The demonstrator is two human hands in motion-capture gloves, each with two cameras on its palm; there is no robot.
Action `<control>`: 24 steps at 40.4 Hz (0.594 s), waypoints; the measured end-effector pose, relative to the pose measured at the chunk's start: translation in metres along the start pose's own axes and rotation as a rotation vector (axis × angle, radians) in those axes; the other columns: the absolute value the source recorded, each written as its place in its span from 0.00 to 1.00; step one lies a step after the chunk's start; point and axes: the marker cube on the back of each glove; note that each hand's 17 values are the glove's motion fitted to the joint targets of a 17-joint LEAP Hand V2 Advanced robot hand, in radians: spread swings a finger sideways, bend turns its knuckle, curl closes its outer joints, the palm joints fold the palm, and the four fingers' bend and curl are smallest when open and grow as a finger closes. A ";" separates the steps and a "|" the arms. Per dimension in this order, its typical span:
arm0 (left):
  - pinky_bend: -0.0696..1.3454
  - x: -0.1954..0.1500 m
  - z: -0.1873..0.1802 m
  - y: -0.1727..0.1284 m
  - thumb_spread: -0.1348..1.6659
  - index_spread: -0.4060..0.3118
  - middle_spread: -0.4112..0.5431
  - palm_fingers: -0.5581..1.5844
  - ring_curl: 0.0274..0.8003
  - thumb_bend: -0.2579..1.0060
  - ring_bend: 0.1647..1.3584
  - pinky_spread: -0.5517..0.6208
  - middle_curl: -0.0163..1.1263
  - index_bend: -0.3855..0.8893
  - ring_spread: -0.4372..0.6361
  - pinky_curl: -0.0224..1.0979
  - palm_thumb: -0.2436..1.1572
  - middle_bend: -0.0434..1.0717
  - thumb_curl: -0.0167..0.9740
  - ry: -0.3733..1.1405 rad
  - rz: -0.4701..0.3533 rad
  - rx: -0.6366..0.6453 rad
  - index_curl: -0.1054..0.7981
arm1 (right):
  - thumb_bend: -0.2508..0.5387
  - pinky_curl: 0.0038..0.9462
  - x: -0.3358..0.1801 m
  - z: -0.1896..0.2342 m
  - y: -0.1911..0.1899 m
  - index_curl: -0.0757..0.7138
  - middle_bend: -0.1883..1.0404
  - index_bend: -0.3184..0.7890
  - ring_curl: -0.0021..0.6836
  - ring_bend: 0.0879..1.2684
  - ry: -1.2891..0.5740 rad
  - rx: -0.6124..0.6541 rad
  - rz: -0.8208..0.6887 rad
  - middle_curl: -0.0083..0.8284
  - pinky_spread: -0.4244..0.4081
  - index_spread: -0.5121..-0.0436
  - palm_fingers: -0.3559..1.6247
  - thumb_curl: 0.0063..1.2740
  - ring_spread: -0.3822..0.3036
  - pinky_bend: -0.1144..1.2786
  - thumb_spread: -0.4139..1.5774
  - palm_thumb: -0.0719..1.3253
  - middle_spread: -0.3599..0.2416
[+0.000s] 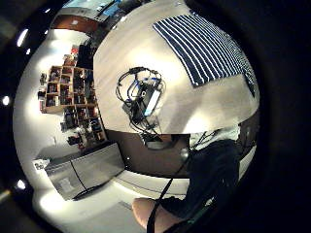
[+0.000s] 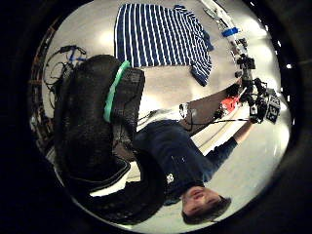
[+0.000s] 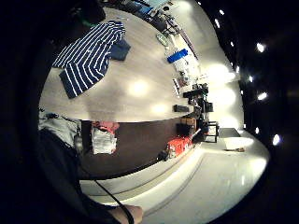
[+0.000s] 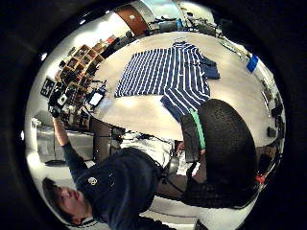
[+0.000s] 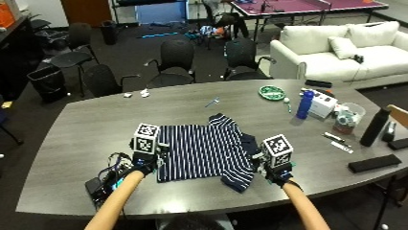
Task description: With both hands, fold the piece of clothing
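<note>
A navy and white striped shirt (image 5: pixel 201 151) lies spread on the grey table (image 5: pixel 76 134), collar toward the far side. One striped flap juts out at its near right corner. My left hand (image 5: pixel 145 166) hovers by the shirt's near left corner, and my right hand (image 5: pixel 278 173) by the near right corner. Neither hand holds any cloth. The palm views show the shirt (image 2: pixel 156 36) (image 4: pixel 168 76) (image 1: pixel 209 48) (image 3: pixel 88 53) from some way off, so both palms are raised off it. A gloved thumb (image 2: pixel 97 141) and another (image 4: pixel 223 153) curve loosely into view.
A small device with tangled cables (image 5: pixel 105 184) sits at the table's near left edge beside my left forearm. To the right stand a blue bottle (image 5: pixel 306 104), a white box (image 5: pixel 323 103), a black bottle (image 5: pixel 373 127), a green dish (image 5: pixel 272 92) and a flat black case (image 5: pixel 373 164).
</note>
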 end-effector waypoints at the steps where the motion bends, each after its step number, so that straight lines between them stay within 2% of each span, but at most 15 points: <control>1: 0.24 0.000 0.001 0.000 0.33 0.50 0.54 0.39 0.04 0.29 0.17 0.61 0.01 0.57 0.57 0.07 0.29 0.09 0.05 -0.001 0.000 -0.004 0.22 | 0.66 0.08 0.000 0.001 -0.001 0.17 0.35 0.46 0.11 0.21 0.000 0.003 0.000 0.09 0.59 0.78 0.47 0.05 0.55 0.34 0.43 0.33 0.58; 4: 0.26 -0.003 0.004 -0.005 0.46 0.47 0.58 0.37 0.09 0.30 0.20 0.67 0.03 0.59 0.64 0.11 0.31 0.11 0.07 -0.008 0.002 -0.014 0.27 | 0.70 0.15 -0.001 0.004 -0.001 0.25 0.35 0.45 0.20 0.23 -0.005 0.017 -0.002 0.15 0.62 0.67 0.46 0.07 0.55 0.35 0.54 0.37 0.57; 11: 0.27 -0.005 0.002 -0.006 0.64 0.45 0.63 0.35 0.16 0.30 0.25 0.74 0.05 0.62 0.73 0.16 0.31 0.14 0.11 -0.018 0.001 0.085 0.36 | 0.74 0.21 -0.007 0.000 -0.001 0.34 0.37 0.44 0.29 0.24 -0.020 0.039 -0.021 0.24 0.64 0.57 0.48 0.11 0.52 0.33 0.71 0.40 0.54; 18: 0.28 -0.010 0.002 -0.004 0.73 0.43 0.64 0.34 0.19 0.29 0.28 0.76 0.07 0.62 0.76 0.19 0.32 0.16 0.15 -0.047 -0.030 0.055 0.42 | 0.72 0.24 -0.007 -0.007 -0.009 0.38 0.36 0.42 0.35 0.24 -0.051 0.019 -0.008 0.29 0.64 0.54 0.48 0.14 0.50 0.32 0.79 0.41 0.53; 24: 0.30 -0.009 0.014 -0.015 0.76 0.44 0.65 0.31 0.22 0.27 0.30 0.77 0.10 0.54 0.78 0.22 0.32 0.18 0.18 -0.004 0.011 0.019 0.43 | 0.66 0.26 -0.006 -0.010 -0.017 0.40 0.35 0.42 0.38 0.24 -0.068 -0.091 -0.018 0.33 0.64 0.53 0.48 0.16 0.49 0.31 0.83 0.39 0.53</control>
